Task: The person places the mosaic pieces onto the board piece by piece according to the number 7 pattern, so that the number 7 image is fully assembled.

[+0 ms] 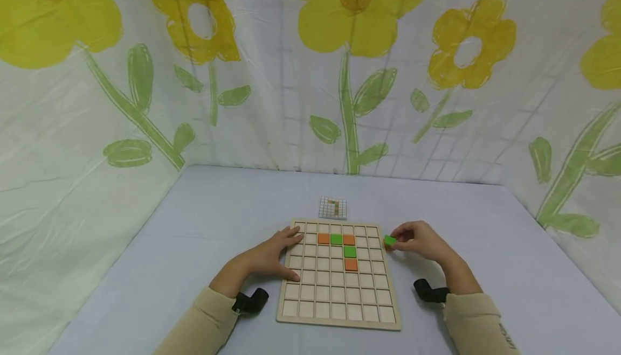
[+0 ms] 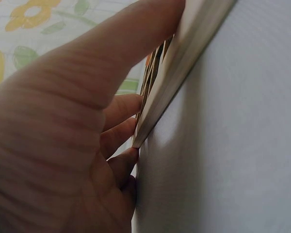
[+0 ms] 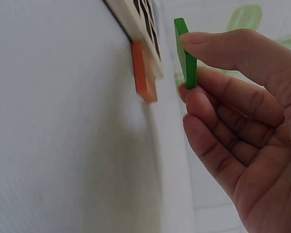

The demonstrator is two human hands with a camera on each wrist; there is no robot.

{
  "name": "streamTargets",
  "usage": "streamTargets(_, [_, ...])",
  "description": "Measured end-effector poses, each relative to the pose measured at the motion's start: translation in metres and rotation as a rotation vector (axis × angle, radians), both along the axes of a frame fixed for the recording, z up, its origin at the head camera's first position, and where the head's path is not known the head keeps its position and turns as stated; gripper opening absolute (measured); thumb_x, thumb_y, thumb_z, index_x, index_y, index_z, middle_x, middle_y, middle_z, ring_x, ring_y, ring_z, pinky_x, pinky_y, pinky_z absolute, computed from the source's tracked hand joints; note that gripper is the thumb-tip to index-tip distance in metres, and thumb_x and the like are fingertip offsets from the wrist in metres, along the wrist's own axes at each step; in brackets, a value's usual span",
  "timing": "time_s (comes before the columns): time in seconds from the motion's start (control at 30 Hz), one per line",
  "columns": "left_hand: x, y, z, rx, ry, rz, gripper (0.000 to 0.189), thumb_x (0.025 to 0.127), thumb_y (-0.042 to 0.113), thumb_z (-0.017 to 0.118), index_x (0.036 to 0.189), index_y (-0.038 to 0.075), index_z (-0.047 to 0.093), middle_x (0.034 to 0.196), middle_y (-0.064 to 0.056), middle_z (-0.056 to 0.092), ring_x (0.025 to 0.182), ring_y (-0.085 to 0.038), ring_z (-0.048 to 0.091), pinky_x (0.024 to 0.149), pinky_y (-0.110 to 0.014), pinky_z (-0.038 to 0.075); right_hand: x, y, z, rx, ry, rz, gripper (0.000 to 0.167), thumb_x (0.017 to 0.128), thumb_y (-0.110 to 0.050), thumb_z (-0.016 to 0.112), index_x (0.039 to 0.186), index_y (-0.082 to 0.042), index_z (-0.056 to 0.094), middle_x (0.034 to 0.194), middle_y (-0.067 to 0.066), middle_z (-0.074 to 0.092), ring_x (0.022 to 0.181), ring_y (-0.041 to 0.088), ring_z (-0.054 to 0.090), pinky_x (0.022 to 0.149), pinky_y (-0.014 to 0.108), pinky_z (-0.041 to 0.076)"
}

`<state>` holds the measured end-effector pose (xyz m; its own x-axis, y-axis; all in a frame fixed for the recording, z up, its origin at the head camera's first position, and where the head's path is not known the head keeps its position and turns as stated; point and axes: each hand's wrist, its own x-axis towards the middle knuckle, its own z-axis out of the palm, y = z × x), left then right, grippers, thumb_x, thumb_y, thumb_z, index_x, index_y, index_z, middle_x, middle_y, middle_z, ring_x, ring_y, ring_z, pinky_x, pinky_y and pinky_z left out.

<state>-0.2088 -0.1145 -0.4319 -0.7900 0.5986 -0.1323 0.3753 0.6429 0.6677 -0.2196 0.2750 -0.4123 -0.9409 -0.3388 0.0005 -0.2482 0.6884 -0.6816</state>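
A wooden grid board [image 1: 338, 312] lies on the table, with several orange and green square tiles set in its upper cells. My left hand [image 1: 268, 254] rests on the board's left edge, fingers spread; in the left wrist view the thumb [image 2: 131, 34] lies over the rim. Beyond the board's right edge, my right hand [image 1: 421, 240] pinches a green tile [image 3: 185, 53] between thumb and fingers. Below that green tile, a loose orange tile [image 3: 143, 73] lies on the table against the board's edge, mostly hidden in the head view.
A small pattern card [image 1: 332, 207] with a printed grid lies just behind the board. The pale table [image 1: 218, 199] reaches back to a hanging white curtain [image 1: 262, 102] with painted yellow flowers. Black wrist mounts [image 1: 250, 301] sit on both forearms.
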Motion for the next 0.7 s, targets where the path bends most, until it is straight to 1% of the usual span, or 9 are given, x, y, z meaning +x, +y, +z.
streamTargets(0.13, [0.000, 0.000, 0.000, 0.000, 0.002, -0.005, 0.096, 0.069, 0.044, 0.080, 0.146, 0.012, 0.033, 0.157, -0.005, 0.014, 0.145, -0.034, 0.003, 0.113, -0.057, 0.016, 0.003, -0.012, 0.004, 0.012, 0.018, 0.052, 0.027, 0.076, -0.015, 0.076, 0.095, 0.002, 0.069, 0.082, 0.005, 0.064, 0.072, 0.007, 0.055, 0.062, 0.020, 0.048])
streamTargets(0.37, [0.000, 0.000, 0.000, 0.007, 0.004, -0.007, 0.095, 0.069, 0.043, 0.080, 0.145, 0.011, 0.033, 0.157, -0.006, 0.014, 0.145, -0.034, 0.003, 0.113, -0.058, 0.015, 0.010, -0.032, 0.011, 0.017, 0.036, 0.153, 0.022, 0.078, -0.013, 0.074, 0.095, -0.002, 0.068, 0.089, 0.005, 0.066, 0.074, 0.003, 0.055, 0.065, 0.021, 0.050])
streamTargets(0.53, [0.000, 0.000, 0.000, 0.005, 0.002, -0.006, 0.095, 0.069, 0.043, 0.080, 0.145, 0.012, 0.033, 0.157, -0.005, 0.014, 0.145, -0.034, 0.003, 0.113, -0.057, 0.015, 0.017, -0.045, 0.014, -0.002, 0.000, 0.210, 0.022, 0.079, -0.016, 0.073, 0.097, -0.003, 0.067, 0.093, 0.006, 0.065, 0.078, 0.006, 0.056, 0.068, 0.022, 0.051])
streamTargets(0.7, [0.000, 0.000, 0.000, 0.003, 0.003, -0.008, 0.095, 0.069, 0.042, 0.080, 0.145, 0.011, 0.033, 0.157, -0.006, 0.014, 0.145, -0.034, 0.004, 0.113, -0.057, 0.016, 0.023, -0.056, 0.018, 0.018, -0.038, 0.235, 0.021, 0.079, -0.017, 0.074, 0.096, -0.006, 0.066, 0.094, 0.004, 0.065, 0.083, 0.008, 0.058, 0.073, 0.022, 0.051])
